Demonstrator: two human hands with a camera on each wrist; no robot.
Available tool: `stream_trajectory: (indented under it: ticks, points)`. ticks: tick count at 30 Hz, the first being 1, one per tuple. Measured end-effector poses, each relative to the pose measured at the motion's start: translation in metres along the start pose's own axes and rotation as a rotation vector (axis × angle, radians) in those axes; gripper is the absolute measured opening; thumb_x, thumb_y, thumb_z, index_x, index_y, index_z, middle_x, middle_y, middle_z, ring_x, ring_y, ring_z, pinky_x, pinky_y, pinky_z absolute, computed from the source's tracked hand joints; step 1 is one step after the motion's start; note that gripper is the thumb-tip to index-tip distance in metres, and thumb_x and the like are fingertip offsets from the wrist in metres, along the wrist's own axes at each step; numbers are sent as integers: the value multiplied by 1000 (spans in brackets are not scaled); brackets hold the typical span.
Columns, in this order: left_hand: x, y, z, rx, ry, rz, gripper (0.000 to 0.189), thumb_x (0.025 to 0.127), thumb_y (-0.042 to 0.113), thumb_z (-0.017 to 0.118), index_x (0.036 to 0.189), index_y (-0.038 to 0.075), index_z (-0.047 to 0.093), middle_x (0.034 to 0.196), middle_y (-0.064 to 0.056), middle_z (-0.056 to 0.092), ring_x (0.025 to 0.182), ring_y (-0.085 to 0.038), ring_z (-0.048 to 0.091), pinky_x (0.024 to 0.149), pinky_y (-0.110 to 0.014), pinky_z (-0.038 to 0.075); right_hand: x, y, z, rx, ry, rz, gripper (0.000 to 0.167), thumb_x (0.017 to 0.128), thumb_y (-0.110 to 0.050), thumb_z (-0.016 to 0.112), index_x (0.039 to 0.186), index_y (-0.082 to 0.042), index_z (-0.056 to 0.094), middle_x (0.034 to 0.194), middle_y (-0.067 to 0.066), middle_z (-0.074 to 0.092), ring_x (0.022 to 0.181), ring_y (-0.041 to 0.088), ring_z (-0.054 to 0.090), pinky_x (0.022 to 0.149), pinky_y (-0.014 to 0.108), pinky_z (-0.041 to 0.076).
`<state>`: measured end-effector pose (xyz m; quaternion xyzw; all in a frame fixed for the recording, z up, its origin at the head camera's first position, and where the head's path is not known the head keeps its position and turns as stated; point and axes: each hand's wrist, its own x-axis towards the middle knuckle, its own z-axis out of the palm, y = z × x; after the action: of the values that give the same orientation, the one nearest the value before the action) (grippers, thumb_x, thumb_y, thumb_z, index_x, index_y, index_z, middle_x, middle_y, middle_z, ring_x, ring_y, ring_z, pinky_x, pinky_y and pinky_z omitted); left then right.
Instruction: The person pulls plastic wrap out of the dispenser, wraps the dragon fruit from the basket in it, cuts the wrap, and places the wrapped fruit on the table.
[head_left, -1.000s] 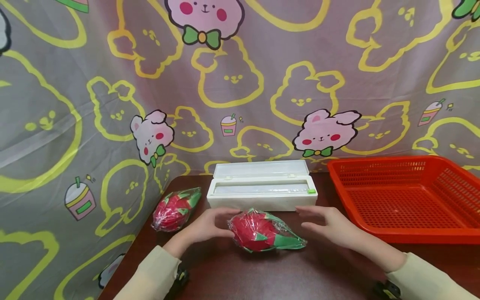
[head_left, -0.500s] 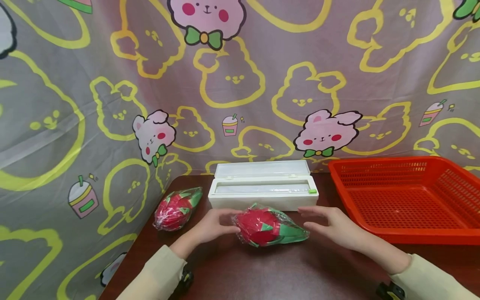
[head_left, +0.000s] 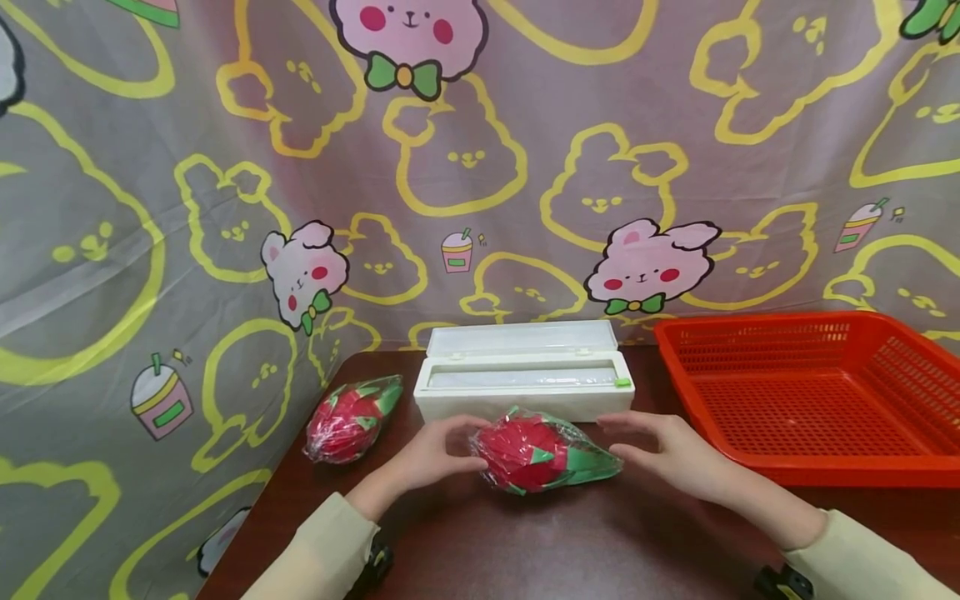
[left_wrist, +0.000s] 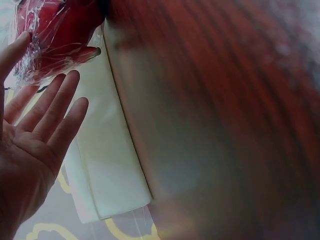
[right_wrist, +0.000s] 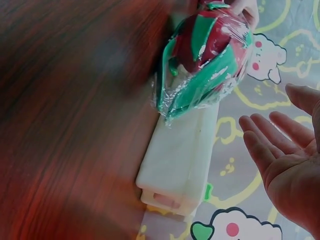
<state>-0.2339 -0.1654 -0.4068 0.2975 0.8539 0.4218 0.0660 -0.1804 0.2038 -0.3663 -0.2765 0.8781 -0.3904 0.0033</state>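
A red dragon fruit (head_left: 525, 454) with green scales, wrapped in clear film, lies on the dark brown table in front of a white box. My left hand (head_left: 435, 454) is at its left end, thumb against the film and fingers fairly straight. In the left wrist view the thumb (left_wrist: 17, 50) reaches the wrap, while the other fingers extend below it. My right hand (head_left: 671, 454) hovers beside the fruit's green tip, palm inward and fingers relaxed, holding nothing. The right wrist view shows a gap between that hand (right_wrist: 290, 155) and the wrapped fruit (right_wrist: 205, 65).
The white box (head_left: 525, 404) stands at the back with its lid up and a roll of clear film inside. Another wrapped dragon fruit (head_left: 348, 421) lies at the left. A red plastic basket (head_left: 795, 471) is at the right. Patterned cloth (head_left: 525, 167) hangs behind the table.
The dragon fruit has shifted a little right and back and turned slightly. My left hand has moved right along with it. The right hand has barely moved.
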Motion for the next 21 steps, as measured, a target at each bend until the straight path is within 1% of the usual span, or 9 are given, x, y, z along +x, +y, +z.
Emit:
stream_trajectory:
  ticks: [3,7,11,14,18,21]
  points:
    - [-1,1,0,8,-7,1,50,82,32,80,127,23,61,115,10,64,104,-12,61,84,-34,54,0,-1,-2,3,8,14,46,91,-28,69,132,-11,59,123,8,64,112,23,60,88,42,52]
    - [-2,4,0,4,-27,3,53,81,32,80,129,22,60,118,10,64,107,-12,61,84,-30,53,-2,-3,-4,27,12,37,46,90,-25,70,133,-11,58,124,10,64,112,26,61,87,40,53]
    - [-4,5,1,6,-46,13,55,81,33,81,130,21,60,120,10,64,110,-11,60,87,-30,51,-4,-3,-7,14,23,19,46,91,-27,69,132,-10,58,123,7,65,111,24,61,87,45,52]
    - [-5,5,0,14,-57,15,54,81,32,81,130,22,60,121,9,63,112,-12,59,88,-30,51,-5,-3,-8,3,27,9,46,91,-30,69,132,-10,59,122,5,65,110,21,62,88,47,51]
    - [-7,5,0,-21,-84,16,54,81,29,81,130,22,60,121,7,64,111,-14,60,86,-32,53,-6,-4,-9,-7,32,8,47,91,-33,69,132,-11,59,121,4,66,110,21,62,88,46,51]
    - [-8,5,1,-72,-107,16,54,81,27,81,130,22,60,119,6,65,108,-14,61,84,-31,54,-6,-4,-9,-14,43,12,47,91,-34,69,131,-11,59,121,4,66,111,23,61,89,47,50]
